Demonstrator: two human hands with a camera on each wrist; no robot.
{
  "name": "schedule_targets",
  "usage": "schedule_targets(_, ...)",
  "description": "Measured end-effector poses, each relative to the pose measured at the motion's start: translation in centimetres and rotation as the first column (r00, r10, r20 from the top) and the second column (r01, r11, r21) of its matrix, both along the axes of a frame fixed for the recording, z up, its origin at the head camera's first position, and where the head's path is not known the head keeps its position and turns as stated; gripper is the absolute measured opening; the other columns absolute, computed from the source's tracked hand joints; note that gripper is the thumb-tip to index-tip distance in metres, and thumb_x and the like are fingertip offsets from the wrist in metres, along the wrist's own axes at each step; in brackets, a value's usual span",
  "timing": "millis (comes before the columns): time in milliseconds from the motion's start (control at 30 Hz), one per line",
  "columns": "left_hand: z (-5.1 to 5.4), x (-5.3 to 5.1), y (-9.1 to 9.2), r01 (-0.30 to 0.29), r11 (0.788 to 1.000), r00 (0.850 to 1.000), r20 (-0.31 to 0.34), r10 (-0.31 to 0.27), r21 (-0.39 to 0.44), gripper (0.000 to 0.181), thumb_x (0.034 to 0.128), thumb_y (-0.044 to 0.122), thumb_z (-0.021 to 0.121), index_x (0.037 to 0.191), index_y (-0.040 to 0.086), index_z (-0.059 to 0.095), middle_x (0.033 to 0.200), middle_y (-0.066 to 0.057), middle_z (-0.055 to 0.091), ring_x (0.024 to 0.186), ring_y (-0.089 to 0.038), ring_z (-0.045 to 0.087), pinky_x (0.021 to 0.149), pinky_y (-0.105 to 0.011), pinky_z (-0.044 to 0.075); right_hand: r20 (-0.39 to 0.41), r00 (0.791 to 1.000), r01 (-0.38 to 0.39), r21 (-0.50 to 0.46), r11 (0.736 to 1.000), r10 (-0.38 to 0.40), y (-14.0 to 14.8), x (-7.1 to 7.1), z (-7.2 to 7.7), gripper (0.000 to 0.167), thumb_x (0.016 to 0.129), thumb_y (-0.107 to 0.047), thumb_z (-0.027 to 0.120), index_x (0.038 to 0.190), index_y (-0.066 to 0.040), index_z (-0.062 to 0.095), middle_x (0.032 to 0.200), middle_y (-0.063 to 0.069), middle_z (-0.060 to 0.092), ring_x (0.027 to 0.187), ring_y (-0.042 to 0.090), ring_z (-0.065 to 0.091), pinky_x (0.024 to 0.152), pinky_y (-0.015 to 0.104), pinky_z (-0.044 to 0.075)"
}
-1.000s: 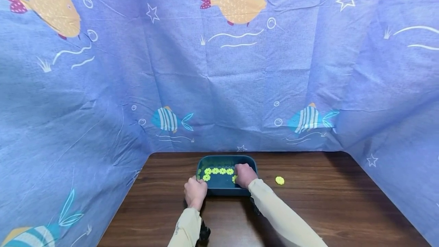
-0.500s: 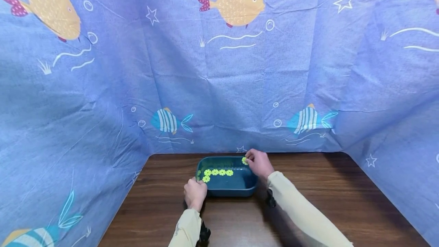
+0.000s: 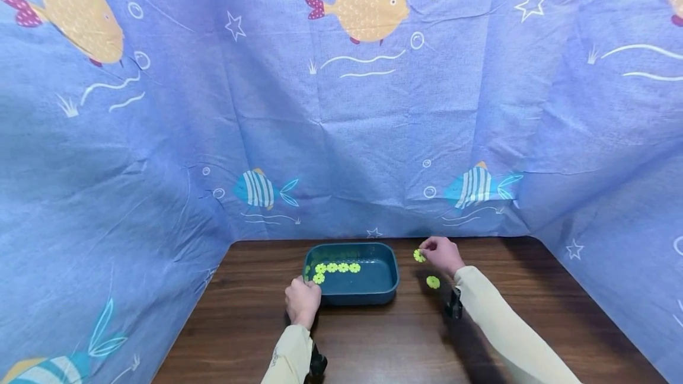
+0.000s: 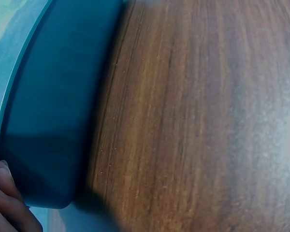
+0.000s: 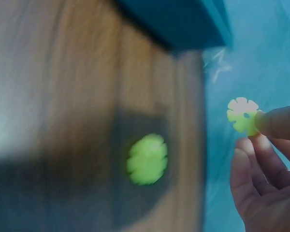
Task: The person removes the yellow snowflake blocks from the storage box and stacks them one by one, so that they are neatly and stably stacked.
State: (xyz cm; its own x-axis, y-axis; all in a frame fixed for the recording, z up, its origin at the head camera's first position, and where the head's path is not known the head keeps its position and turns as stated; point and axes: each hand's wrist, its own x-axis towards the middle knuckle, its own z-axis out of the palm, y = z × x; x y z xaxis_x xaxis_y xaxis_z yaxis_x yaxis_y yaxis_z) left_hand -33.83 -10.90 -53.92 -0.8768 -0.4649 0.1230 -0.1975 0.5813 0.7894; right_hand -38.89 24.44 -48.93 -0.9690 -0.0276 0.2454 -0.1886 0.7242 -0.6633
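Observation:
A dark teal tray (image 3: 354, 299) stands on the table with several yellow-green flower-shaped discs (image 3: 343, 268) inside, set in a row with one below its left end. My left hand (image 3: 303, 301) grips the tray's front-left corner; in the left wrist view its fingers (image 4: 7, 186) curl at the rim. To the right of the tray, in the air, my right hand (image 3: 443, 255) pinches one flower-shaped disc (image 5: 242, 116) between thumb and fingers. Below that hand another flower-shaped disc (image 3: 433, 282) lies flat on the table.
The brown wooden table (image 3: 256, 336) reaches back to a blue curtain (image 3: 363, 147) printed with fish, which hangs along the back and both sides. Black straps with cameras (image 3: 453, 304) sit at the wrists.
My right hand has lifted one flower-shaped disc out of the tray and carried it right, past the rim, above the table. The left hand stays on the tray corner.

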Motion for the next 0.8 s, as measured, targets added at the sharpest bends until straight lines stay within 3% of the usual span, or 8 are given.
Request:
schedule_targets(133, 0.1, -0.2, 0.0, -0.005, 1.0, 1.0, -0.006, 0.005, 0.008, 0.021, 0.088, 0.011, 0.051, 0.069, 0.006, 0.056, 0.073, -0.016, 0.064, 0.072, -0.035, 0.063, 0.063, -0.052, 0.049, 0.112, 0.994, 0.011, -0.023, 1.0, -0.008, 1.5, 0.7, -1.5, 0.011, 0.087, -0.011, 0.066, 0.086, -0.003, 0.072, 0.075, 0.005, 0.068, 0.069, 0.015, 0.06, 0.063, 0.028, 0.047)
schedule_targets(267, 0.3, -0.2, 0.0, -0.001, 1.0, 1.0, 0.006, 0.001, 0.013, 0.022, 0.0879, 0.011, 0.049, 0.067, 0.006, 0.054, 0.071, -0.015, 0.062, 0.07, -0.034, 0.062, 0.063, -0.051, 0.049, 0.25, 0.968, 0.02, -0.084, 0.996, 0.002, 2.6, 1.0, -2.4, 0.011, 0.089, -0.005, 0.062, 0.089, 0.003, 0.07, 0.076, 0.01, 0.067, 0.066, 0.016, 0.062, 0.059, 0.028, 0.05)
schedule_targets(367, 0.2, -0.2, 0.0, -0.001, 1.0, 1.0, 0.008, 0.001, 0.012, 0.021, 0.0876, 0.011, 0.049, 0.067, 0.007, 0.054, 0.071, -0.015, 0.063, 0.07, -0.034, 0.063, 0.063, -0.051, 0.048, 0.304, 0.952, 0.017, -0.117, 0.993, 0.02, 3.0, 1.1, -2.8, 0.011, 0.09, -0.002, 0.059, 0.09, 0.004, 0.068, 0.08, 0.01, 0.066, 0.069, 0.016, 0.06, 0.06, 0.027, 0.05)
schedule_targets(667, 0.2, -0.2, 0.0, 0.004, 1.0, 1.0, 0.01, -0.004, 0.021, 0.021, 0.0874, 0.011, 0.049, 0.068, 0.006, 0.054, 0.07, -0.014, 0.061, 0.069, -0.032, 0.061, 0.062, -0.049, 0.047, 0.327, 0.943, -0.021, -0.145, 0.989, 0.068, 3.3, 1.0, -4.1, 0.013, 0.088, -0.001, 0.056, 0.087, 0.004, 0.067, 0.073, 0.005, 0.061, 0.063, 0.015, 0.055, 0.054, 0.027, 0.045)
schedule_targets(800, 0.0, -0.2, 0.0, 0.005, 1.0, 1.0, 0.014, -0.005, 0.021, 0.018, 0.0875, 0.011, 0.05, 0.074, 0.004, 0.06, 0.078, -0.018, 0.066, 0.075, -0.036, 0.064, 0.065, -0.052, 0.049, 0.327, 0.943, -0.012, -0.153, 0.988, 0.062, 3.2, 1.1, -4.4, 0.012, 0.087, -0.001, 0.056, 0.087, 0.003, 0.067, 0.071, 0.005, 0.06, 0.062, 0.014, 0.053, 0.053, 0.027, 0.044)
